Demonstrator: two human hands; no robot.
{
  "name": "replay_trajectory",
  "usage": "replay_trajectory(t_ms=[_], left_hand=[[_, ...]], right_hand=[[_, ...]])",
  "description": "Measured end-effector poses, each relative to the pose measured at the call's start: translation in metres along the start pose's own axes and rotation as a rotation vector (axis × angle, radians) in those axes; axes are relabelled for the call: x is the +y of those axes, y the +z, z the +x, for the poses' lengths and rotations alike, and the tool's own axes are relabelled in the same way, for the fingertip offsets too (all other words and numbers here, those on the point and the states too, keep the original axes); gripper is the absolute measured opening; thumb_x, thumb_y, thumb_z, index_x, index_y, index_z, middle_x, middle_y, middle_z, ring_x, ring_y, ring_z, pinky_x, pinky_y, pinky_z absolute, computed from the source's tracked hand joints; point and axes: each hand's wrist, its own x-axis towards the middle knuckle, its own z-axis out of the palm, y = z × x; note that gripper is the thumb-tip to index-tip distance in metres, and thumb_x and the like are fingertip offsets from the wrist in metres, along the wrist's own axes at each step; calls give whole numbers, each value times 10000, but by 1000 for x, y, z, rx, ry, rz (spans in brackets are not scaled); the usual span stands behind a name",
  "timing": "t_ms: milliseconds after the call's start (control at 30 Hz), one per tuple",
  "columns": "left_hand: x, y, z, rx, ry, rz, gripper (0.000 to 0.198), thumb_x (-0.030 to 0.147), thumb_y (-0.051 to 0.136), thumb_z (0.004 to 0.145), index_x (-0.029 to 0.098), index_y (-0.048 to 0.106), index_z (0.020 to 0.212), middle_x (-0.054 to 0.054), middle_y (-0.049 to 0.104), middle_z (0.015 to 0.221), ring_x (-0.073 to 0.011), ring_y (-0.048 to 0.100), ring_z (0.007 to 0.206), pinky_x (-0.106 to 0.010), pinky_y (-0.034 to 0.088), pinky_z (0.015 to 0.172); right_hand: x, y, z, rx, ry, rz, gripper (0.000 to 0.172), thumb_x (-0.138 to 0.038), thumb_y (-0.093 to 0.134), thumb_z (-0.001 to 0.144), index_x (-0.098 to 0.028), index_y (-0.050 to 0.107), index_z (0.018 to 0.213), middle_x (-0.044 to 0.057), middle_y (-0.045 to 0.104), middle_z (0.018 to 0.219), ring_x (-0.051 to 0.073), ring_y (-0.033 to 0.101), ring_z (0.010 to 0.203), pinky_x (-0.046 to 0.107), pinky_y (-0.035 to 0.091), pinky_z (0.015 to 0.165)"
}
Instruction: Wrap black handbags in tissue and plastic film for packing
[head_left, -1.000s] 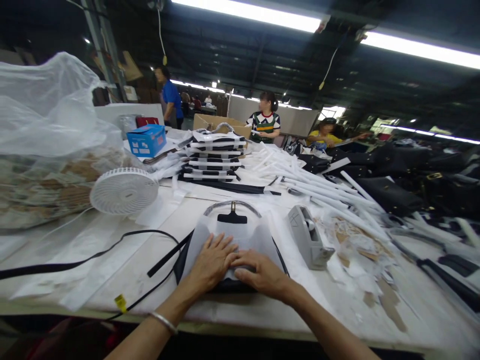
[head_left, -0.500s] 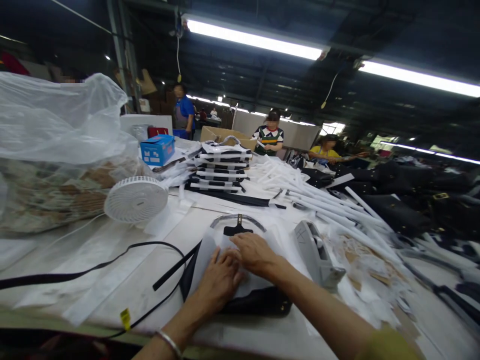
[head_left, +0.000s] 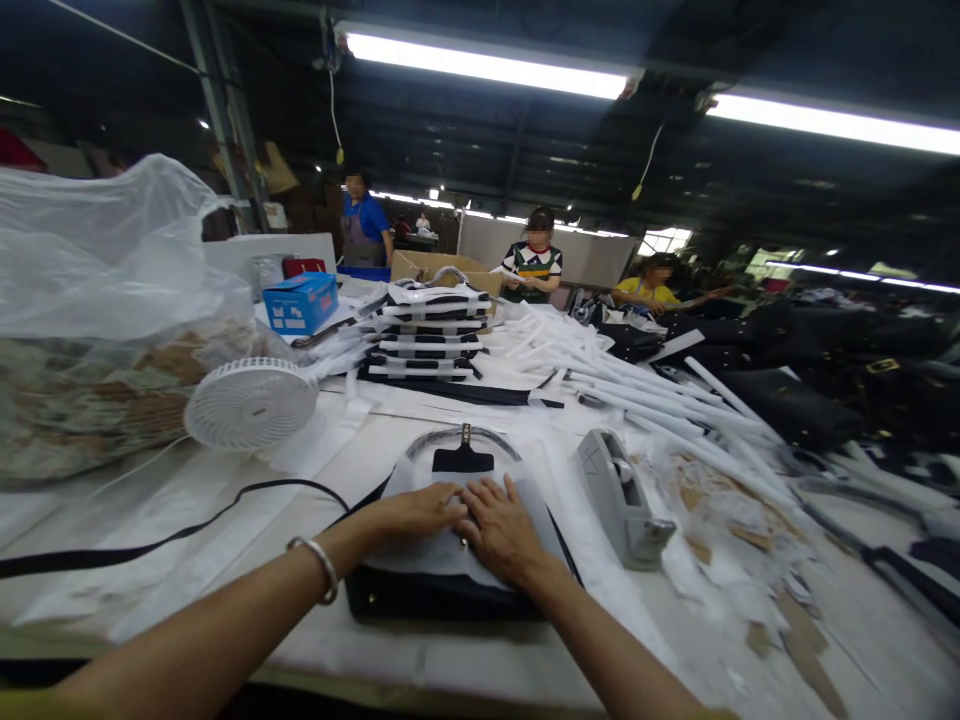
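Head view: both hands now lie side by side on the middle of the white paper (head_left: 420, 555) that covers the black bag (head_left: 435, 602). The bag rests flat on the bench (head_left: 352, 455), close to its near edge. Half a second ago the right hand (head_left: 501, 527) was stretched up by the black tab (head_left: 463, 460) under the wrapped handle (head_left: 491, 440). It has since drawn back down the sheet and meets the left hand (head_left: 420, 510). The left hand has slid up from the lower part of the paper, and its forearm now crosses in from the left, a bracelet (head_left: 324, 566) on the wrist.

The right fingers (head_left: 491, 497) are slightly spread and pressed flat. The left fingers lie together, also flat, their tips touching the right hand. Neither hand pinches anything. The sheet looks smoother under the palms, so the pressing seems to be moving across the bag's face.

The tape dispenser (head_left: 619, 497) stands just to the right, untouched. A small fan (head_left: 251, 403) and a stack of wrapped bags (head_left: 427, 335) stand farther back.
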Motion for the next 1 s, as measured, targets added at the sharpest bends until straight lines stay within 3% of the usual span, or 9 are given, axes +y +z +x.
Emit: replay_trajectory(t_ms=[67, 133, 267, 400, 533, 700, 867, 1000], left_hand=[[6, -5, 8, -17, 8, 63, 327, 363, 627, 864, 236, 637, 1165, -41, 711, 1120, -201, 663, 1005, -279, 514, 872], [15, -1, 11, 30, -34, 156, 292, 279, 682, 807, 194, 659, 1084, -84, 712, 1037, -246, 662, 949, -330, 515, 831], [29, 21, 4, 232, -152, 340, 219, 121, 498, 877, 117, 646, 1037, -175, 649, 1073, -324, 600, 1035, -478, 461, 882], [27, 35, -6, 381, -186, 386, 276, 149, 370, 962, 163, 643, 1001, -123, 643, 1046, -283, 582, 1041, -491, 427, 947], [19, 41, -6, 469, -192, 362, 241, 205, 416, 978, 203, 622, 1104, -91, 616, 1220, -263, 504, 1225, -520, 288, 1119], [12, 48, 0, 514, -203, 329, 289, 268, 474, 974, 214, 589, 1233, -107, 563, 1355, -290, 439, 1323, -543, 255, 1147], [8, 51, -1, 501, -187, 278, 326, 298, 485, 969, 204, 580, 1267, -132, 544, 1386, -310, 420, 1346, -559, 256, 1143], [10, 48, -2, 476, -181, 224, 314, 282, 481, 967, 209, 580, 1256, -132, 557, 1366, -307, 459, 1310, -563, 255, 1131]], right_hand=[[0, 1, -1, -3, 6, -12, 524, -514, 361, 999, -227, 470, 1424, 87, 477, 1483, 284, 349, 1412, 546, 124, 1198], [0, 1, -1, 3, 17, -23, 538, -514, 374, 993, -227, 446, 1442, 101, 464, 1491, 298, 343, 1415, 561, 124, 1194], [-1, 2, -1, 25, 39, -18, 537, -527, 420, 971, -255, 460, 1433, 114, 458, 1493, 334, 336, 1415, 603, 127, 1178], [0, 2, 1, 31, 91, 20, 499, -476, 423, 980, -215, 510, 1396, 119, 465, 1487, 342, 324, 1420, 608, 114, 1178], [3, -2, 4, -7, 147, 105, 431, -356, 404, 996, -189, 530, 1373, 100, 525, 1441, 282, 352, 1414, 562, 105, 1198], [8, -19, 16, -179, 204, 146, 487, -381, 437, 966, -148, 504, 1389, 147, 489, 1458, 291, 367, 1402, 525, 196, 1177], [13, -38, 46, -408, 160, 100, 662, -472, 659, 773, -168, 557, 1352, 178, 578, 1338, 316, 596, 1176, 406, 457, 984], [16, -45, 70, -525, 157, 51, 703, -558, 671, 717, -181, 605, 1307, 180, 633, 1254, 329, 652, 1072, 404, 506, 872]])
